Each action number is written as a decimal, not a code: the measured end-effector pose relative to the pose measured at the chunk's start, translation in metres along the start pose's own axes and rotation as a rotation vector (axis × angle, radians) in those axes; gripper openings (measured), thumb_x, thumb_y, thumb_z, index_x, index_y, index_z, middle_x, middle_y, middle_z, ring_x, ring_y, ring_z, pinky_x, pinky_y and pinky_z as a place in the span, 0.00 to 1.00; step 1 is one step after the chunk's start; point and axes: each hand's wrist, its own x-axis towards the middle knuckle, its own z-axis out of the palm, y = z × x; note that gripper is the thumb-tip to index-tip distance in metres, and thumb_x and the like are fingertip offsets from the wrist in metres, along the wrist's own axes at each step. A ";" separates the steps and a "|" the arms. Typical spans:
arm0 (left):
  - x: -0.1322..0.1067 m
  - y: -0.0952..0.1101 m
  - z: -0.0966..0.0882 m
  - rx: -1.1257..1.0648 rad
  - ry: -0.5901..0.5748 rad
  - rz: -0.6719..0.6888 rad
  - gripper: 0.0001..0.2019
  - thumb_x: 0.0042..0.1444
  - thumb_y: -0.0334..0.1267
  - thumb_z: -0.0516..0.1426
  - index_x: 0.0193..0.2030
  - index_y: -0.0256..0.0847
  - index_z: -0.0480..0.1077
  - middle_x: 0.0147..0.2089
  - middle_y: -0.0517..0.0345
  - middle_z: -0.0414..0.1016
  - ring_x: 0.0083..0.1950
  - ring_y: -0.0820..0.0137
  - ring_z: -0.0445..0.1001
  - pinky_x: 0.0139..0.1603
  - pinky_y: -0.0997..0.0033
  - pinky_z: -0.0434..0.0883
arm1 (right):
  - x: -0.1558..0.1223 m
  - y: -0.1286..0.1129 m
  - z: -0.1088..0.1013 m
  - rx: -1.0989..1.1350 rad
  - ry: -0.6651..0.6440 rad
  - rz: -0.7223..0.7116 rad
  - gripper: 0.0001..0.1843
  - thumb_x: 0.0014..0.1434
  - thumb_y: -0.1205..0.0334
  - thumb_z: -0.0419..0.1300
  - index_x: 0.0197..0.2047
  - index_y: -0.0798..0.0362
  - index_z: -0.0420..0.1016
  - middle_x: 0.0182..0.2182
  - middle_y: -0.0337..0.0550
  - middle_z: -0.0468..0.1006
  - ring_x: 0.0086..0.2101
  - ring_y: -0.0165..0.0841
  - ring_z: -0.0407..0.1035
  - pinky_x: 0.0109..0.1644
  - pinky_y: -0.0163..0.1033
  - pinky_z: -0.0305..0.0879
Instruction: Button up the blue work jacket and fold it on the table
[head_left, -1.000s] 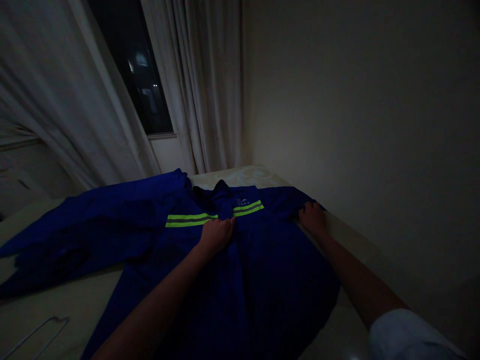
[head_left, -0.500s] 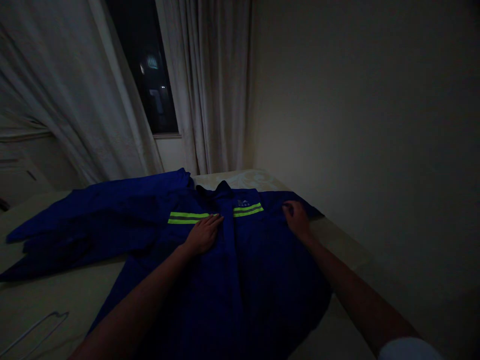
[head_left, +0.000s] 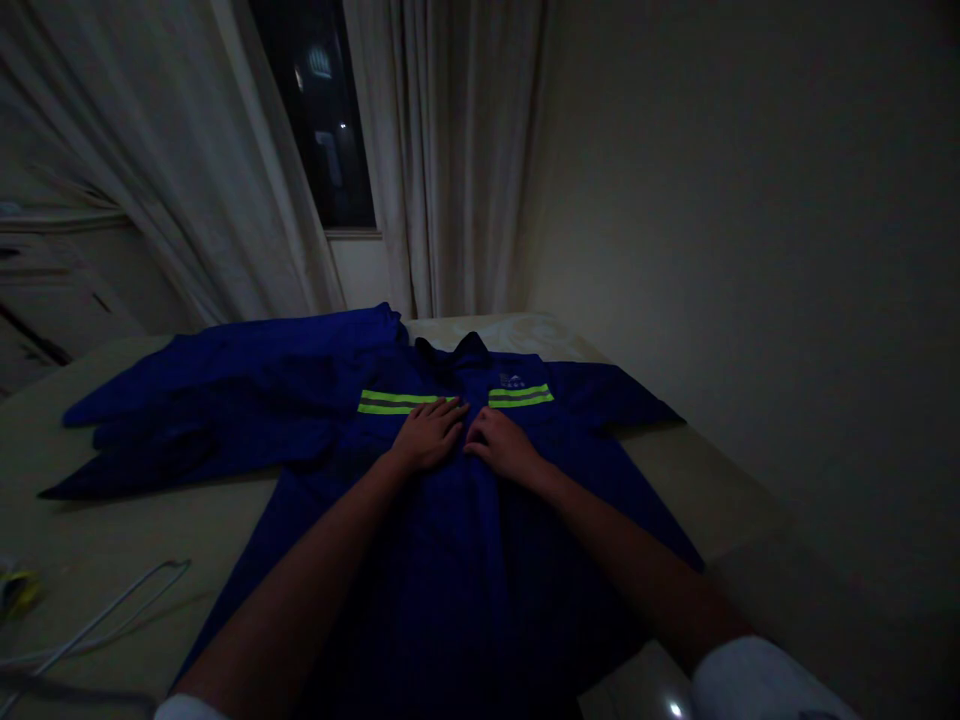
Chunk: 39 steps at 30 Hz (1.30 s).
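Note:
A dark blue work shirt (head_left: 465,560) with a yellow-green reflective stripe (head_left: 390,402) across the chest lies face up on a bed (head_left: 135,520). My left hand (head_left: 429,436) rests flat on the chest just below the stripe, fingers stretched out. My right hand (head_left: 501,446) lies beside it on the shirt's front placket, fingers flat and touching the cloth. The two hands almost meet at the centre line. One sleeve (head_left: 202,400) spreads far out to the left; the other sleeve (head_left: 615,400) lies to the right.
A white wire hanger (head_left: 97,625) lies on the bed at the lower left, next to a small yellowish object (head_left: 19,590). White curtains (head_left: 450,160) and a dark window (head_left: 330,110) stand behind the bed. A bare wall (head_left: 750,250) runs along the right side.
My right hand has left the shirt's right shoulder and slid in to the centre beside my left hand. My left hand has opened flat. The view has shifted slightly.

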 end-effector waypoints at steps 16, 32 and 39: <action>0.004 -0.002 0.001 -0.020 -0.018 -0.017 0.28 0.74 0.49 0.40 0.78 0.56 0.56 0.80 0.58 0.54 0.80 0.57 0.52 0.77 0.46 0.49 | 0.002 -0.014 -0.018 -0.185 -0.145 -0.086 0.09 0.65 0.64 0.68 0.49 0.53 0.77 0.49 0.46 0.74 0.47 0.36 0.71 0.51 0.39 0.65; 0.028 -0.010 -0.002 -0.012 0.000 -0.033 0.31 0.72 0.58 0.42 0.78 0.52 0.57 0.80 0.53 0.54 0.79 0.51 0.53 0.76 0.42 0.50 | -0.085 -0.062 -0.038 -0.289 -0.224 -0.190 0.01 0.69 0.67 0.62 0.43 0.53 0.76 0.43 0.46 0.77 0.41 0.35 0.71 0.46 0.40 0.62; 0.027 -0.012 -0.002 0.002 0.000 -0.020 0.31 0.73 0.57 0.42 0.77 0.51 0.58 0.80 0.53 0.55 0.79 0.50 0.54 0.75 0.40 0.52 | -0.288 -0.099 0.018 -0.293 -0.024 -0.425 0.11 0.69 0.65 0.62 0.33 0.51 0.69 0.29 0.38 0.73 0.28 0.32 0.63 0.33 0.41 0.53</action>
